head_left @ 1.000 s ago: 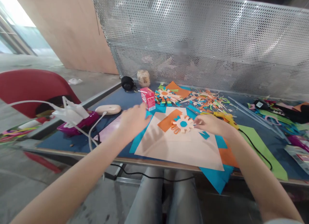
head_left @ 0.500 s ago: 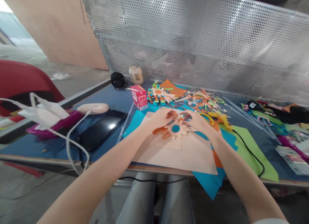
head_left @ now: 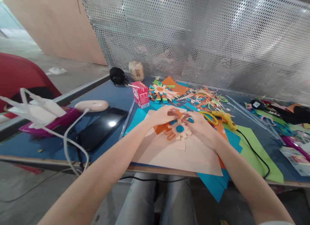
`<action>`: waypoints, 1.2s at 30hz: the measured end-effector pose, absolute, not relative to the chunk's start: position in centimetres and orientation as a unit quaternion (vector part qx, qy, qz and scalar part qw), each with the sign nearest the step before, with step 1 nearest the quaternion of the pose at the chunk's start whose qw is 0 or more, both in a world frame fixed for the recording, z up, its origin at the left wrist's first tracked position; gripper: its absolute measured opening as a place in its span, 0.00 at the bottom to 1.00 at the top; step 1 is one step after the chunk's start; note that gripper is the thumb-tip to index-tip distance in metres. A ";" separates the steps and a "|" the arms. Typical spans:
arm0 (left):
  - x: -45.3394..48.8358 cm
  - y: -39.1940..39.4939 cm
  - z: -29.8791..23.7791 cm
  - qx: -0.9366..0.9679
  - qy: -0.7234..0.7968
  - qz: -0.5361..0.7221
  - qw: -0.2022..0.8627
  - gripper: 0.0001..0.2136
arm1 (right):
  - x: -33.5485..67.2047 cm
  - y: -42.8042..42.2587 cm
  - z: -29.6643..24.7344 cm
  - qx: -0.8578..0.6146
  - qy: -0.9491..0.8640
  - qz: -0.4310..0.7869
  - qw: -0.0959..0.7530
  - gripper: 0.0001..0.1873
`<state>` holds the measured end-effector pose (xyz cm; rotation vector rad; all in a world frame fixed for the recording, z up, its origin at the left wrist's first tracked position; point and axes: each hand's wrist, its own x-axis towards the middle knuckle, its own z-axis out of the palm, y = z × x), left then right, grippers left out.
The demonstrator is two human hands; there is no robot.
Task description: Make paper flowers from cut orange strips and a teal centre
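Observation:
A cream paper flower (head_left: 185, 132) with a blue centre (head_left: 180, 128) lies between my two hands, and orange paper petals (head_left: 170, 135) stick out behind its left side. My left hand (head_left: 162, 117) is closed, fingertips pinching the orange paper at the flower's upper left. From the upper right my right hand (head_left: 199, 122) pinches the flower's edge with thumb and fingers. Both sets of fingertips are close together and partly cover the top petals. Under the hands lies a large cream paper sheet (head_left: 155, 155).
Behind stand a pink drink carton (head_left: 140, 94) and a fringed paper flower (head_left: 160, 89), beside paper scraps (head_left: 208, 98). A yellow glue gun (head_left: 225, 118) lies right, its cord over green paper (head_left: 263, 160). A phone (head_left: 104, 128) and purple container (head_left: 52, 121) are left.
The flower has turned slightly between my hands, and less of its orange layer shows on the left. My fingertips have shifted a little along the top edge. The camera view has moved slightly.

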<state>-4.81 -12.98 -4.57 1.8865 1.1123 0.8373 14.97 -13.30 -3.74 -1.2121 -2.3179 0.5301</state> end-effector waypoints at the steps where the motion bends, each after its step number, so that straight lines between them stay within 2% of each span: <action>1: -5.0 -12.8 -4.7 0.739 0.450 0.333 0.375 0.17 | 14.9 -13.4 -3.9 -0.443 -0.842 0.200 0.235 0.15; 6: -5.6 -12.1 -5.1 0.758 0.482 0.314 0.308 0.14 | 14.8 -13.3 -3.9 -0.417 -0.799 0.327 0.284 0.15; 9: -5.5 -12.3 -4.4 0.734 0.499 0.345 0.306 0.13 | 14.8 -13.4 -3.3 -0.393 -0.767 0.374 0.342 0.12; 11: -5.4 -12.6 -3.6 0.688 0.481 0.403 0.364 0.16 | 14.9 -13.4 -2.8 -0.391 -0.743 0.372 0.396 0.11; 15: -5.0 -13.1 -2.4 0.523 0.449 0.464 0.556 0.24 | 15.2 -13.2 -2.3 -0.399 -0.688 0.342 0.501 0.10; 19: -4.6 -13.5 -2.5 0.469 0.407 0.455 0.638 0.17 | 15.3 -12.8 -2.4 -0.411 -0.643 0.306 0.569 0.10; 23: -4.4 -13.5 -3.1 0.472 0.408 0.488 0.610 0.18 | 15.1 -12.7 -2.7 -0.410 -0.649 0.313 0.559 0.14; 28: -4.6 -13.1 -3.4 0.474 0.392 0.557 0.558 0.16 | 14.8 -12.7 -3.2 -0.421 -0.639 0.426 0.482 0.23; 31: -4.6 -13.2 -3.4 0.483 0.376 0.570 0.548 0.17 | 14.6 -12.9 -3.4 -0.422 -0.617 0.493 0.445 0.23; 36: -4.4 -13.3 -3.5 0.486 0.345 0.574 0.562 0.18 | 14.6 -13.1 -3.3 -0.419 -0.593 0.498 0.474 0.19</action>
